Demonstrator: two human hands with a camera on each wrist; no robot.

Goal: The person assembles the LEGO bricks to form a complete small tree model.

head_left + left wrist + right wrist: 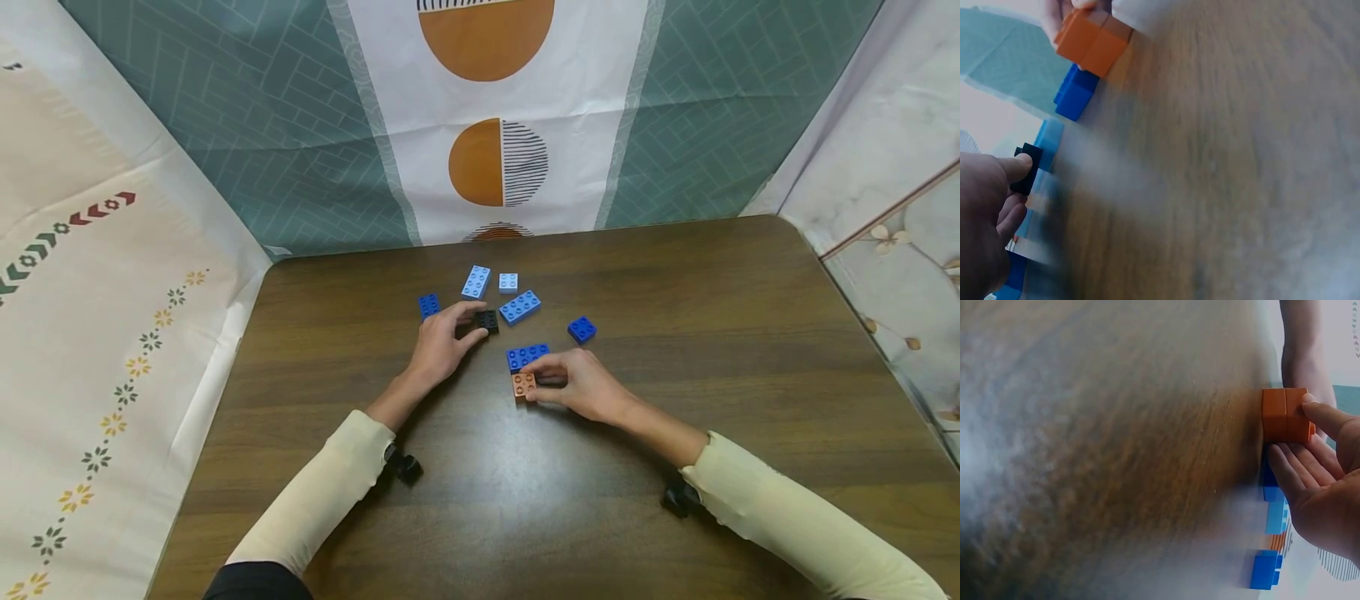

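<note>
My left hand (pixel 437 346) pinches a small black toy brick (pixel 488 321) between thumb and fingers, at the middle of the table's far half. In the left wrist view the thumb lies on the black brick (pixel 1027 167). Nearer to me, my right hand (pixel 588 387) pinches an orange block (pixel 523 384). The right wrist view shows a seam across this orange block (pixel 1285 415), like two bricks stacked. Directly behind it lies a long dark blue brick (pixel 525 356), close to the right fingers. A dark blue brick (pixel 429 305) lies left of my left hand, partly hidden.
Behind the hands lie a long light blue brick (pixel 476 282), a small light blue one (pixel 508 282) and a mid-blue brick (pixel 520 307). Another dark blue brick (pixel 582 329) lies to the right. The wooden table (pixel 480 517) meets a patterned cloth (pixel 300 167) at the back.
</note>
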